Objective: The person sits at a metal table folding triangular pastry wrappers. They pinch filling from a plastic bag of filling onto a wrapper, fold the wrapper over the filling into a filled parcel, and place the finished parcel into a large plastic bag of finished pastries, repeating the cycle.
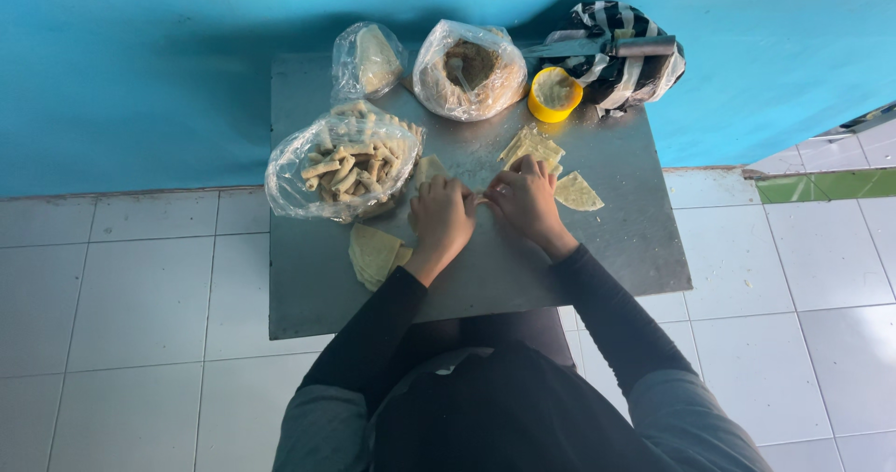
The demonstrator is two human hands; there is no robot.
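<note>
A small wrapper [478, 195] lies mid-bench [607, 248], pinched between both hands: left hand [441, 218] and right hand [525, 197] meet over it, fingers clamped on its ends, seemingly rolling it. Finished rolls [345, 169] fill an open bag on the left; spare wrappers [373, 253] lie within easy reach.

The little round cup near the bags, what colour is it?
Yellow; the cup shows in the head view.

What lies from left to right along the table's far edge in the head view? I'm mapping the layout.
Small clear bag → larger clear bag of brown filling → yellow cup → black-and-white striped bag.
</note>
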